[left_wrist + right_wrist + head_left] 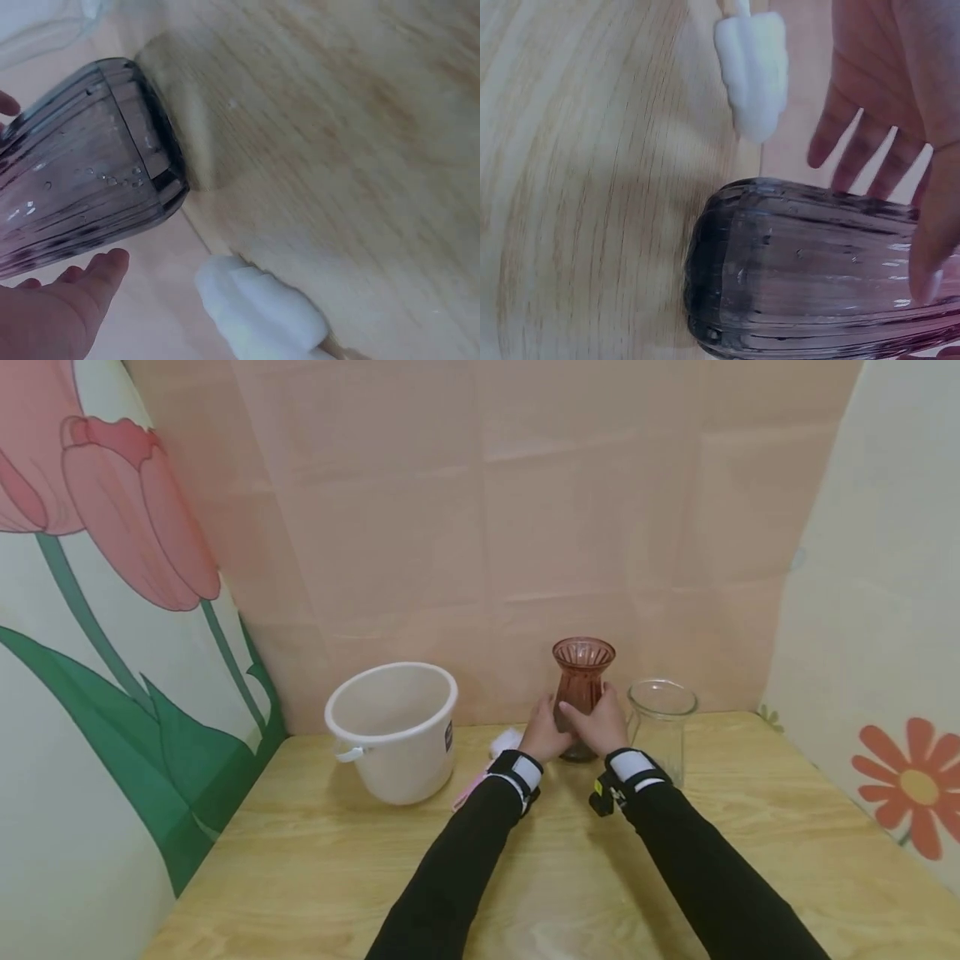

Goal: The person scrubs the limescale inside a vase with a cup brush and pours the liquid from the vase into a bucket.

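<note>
A brown ribbed glass vase point(583, 687) stands upright near the back of the wooden table point(555, 860). My right hand point(604, 725) grips its right side, and the thumb point(933, 225) lies across the glass point(810, 270). My left hand point(543, 735) is at the vase's left side with straight, spread fingers point(864, 142). In the left wrist view that hand point(60, 315) sits just beside the vase point(82, 165); I cannot tell whether it touches. Small water drops cling to the glass.
A white plastic bucket point(393, 727) stands left of the hands. A clear glass vase point(662, 720) stands just right of the brown one. A white foam brush point(504, 742) point(259, 307) point(754, 67) with a pink handle lies between bucket and vase. Patterned walls enclose the table.
</note>
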